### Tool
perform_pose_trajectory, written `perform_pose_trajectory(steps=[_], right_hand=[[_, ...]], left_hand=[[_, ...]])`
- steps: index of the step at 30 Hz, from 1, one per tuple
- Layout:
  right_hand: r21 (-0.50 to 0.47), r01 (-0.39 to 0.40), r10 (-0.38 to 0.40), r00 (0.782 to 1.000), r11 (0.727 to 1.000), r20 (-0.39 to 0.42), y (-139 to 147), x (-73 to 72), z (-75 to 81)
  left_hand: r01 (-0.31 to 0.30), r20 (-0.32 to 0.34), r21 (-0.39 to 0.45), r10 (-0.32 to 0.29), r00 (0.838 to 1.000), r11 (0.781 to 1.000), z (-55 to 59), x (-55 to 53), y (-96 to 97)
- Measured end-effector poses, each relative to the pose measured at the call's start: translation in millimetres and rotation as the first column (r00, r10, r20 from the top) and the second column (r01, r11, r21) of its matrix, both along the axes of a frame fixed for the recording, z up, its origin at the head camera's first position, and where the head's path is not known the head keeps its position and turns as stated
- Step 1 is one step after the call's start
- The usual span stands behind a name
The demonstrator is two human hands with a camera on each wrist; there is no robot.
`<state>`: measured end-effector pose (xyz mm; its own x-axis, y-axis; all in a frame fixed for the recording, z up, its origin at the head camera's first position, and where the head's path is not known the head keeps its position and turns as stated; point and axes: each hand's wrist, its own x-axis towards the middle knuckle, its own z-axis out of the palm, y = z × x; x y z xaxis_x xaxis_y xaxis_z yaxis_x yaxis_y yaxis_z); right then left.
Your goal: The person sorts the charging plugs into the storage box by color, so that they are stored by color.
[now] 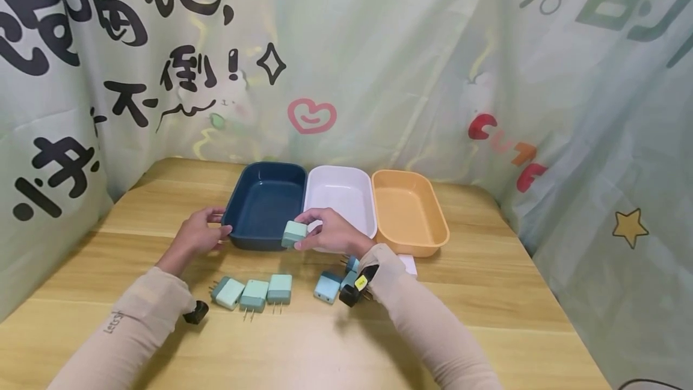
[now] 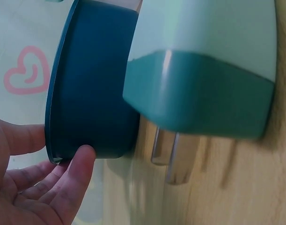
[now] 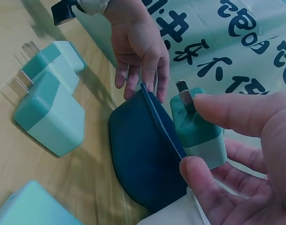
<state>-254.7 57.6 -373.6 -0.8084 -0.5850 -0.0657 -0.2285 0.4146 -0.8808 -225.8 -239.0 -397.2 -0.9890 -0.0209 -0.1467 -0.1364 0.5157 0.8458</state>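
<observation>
My right hand [image 1: 335, 233] pinches a two-tone green plug charger [image 1: 294, 234] between thumb and fingers, over the front rim of the dark blue tray [image 1: 265, 244]. In the right wrist view, the charger's metal prongs [image 3: 184, 93] point up beside my thumb. My left hand [image 1: 200, 232] holds the front left corner of the dark blue tray, thumb and fingers on either side of its rim [image 2: 51, 93]. Three more green chargers [image 1: 254, 295] lie on the table between my forearms, in front of that tray.
Beside the dark blue tray stand a white tray [image 1: 346, 176] and an orange tray [image 1: 440, 235], in a row. Several blue chargers [image 1: 327, 287] lie near my right wrist, partly hidden by it. A pale piece [image 1: 407, 265] shows behind my sleeve. A printed curtain [image 1: 379, 77] surrounds the wooden table [image 1: 281, 354].
</observation>
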Motion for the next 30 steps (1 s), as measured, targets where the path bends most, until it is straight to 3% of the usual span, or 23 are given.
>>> perform_pose_trajectory(steps=[11,30], right_hand=[[0.004,-0.001,0.001,1.0,1.0,-0.004,-10,-14.5,2.4],[0.054,0.116,-0.114,0.993,0.992,-0.031,-28,-34.4,2.7]], left_hand=[[-0.005,-0.01,0.002,0.005,1.0,1.0,-0.6,0.8,-0.2],[-0.02,-0.01,0.004,0.02,1.0,1.0,-2.1,0.5,2.2]])
